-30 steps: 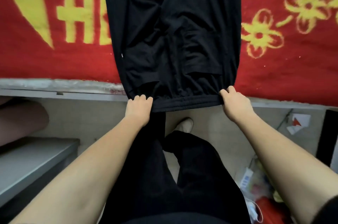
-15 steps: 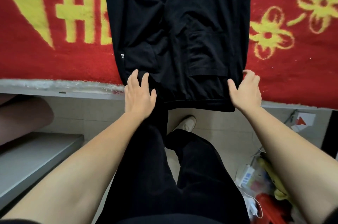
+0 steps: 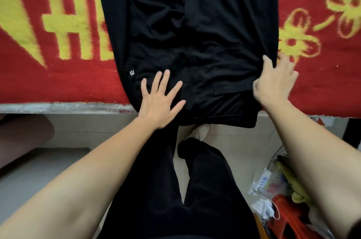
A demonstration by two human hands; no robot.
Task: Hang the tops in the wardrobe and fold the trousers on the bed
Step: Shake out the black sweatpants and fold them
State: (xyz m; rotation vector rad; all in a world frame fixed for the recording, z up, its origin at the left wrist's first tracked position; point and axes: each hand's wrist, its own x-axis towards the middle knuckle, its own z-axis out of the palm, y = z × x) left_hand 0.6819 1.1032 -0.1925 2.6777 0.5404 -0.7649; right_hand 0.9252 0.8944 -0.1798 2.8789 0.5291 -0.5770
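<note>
Black trousers (image 3: 195,33) lie spread flat on the bed's red and yellow blanket (image 3: 48,74), legs pointing away, waistband hanging slightly over the bed's near edge. My left hand (image 3: 161,100) lies flat with fingers spread on the trousers' left hip, near a small white logo. My right hand (image 3: 273,82) sits at the trousers' right side seam; its thumb and fingers pinch the fabric edge there.
The bed's grey edge (image 3: 68,107) runs across the view. Below it are a tiled floor, my own black-trousered legs (image 3: 175,190) and a white shoe (image 3: 201,131). A grey shelf (image 3: 29,170) stands at lower left. Bags and clutter (image 3: 277,195) lie at lower right.
Both hands let go of the waistband and moved up the trousers. The left hand flattened onto the left hip; the right hand slid to the right side seam and pinched it.
</note>
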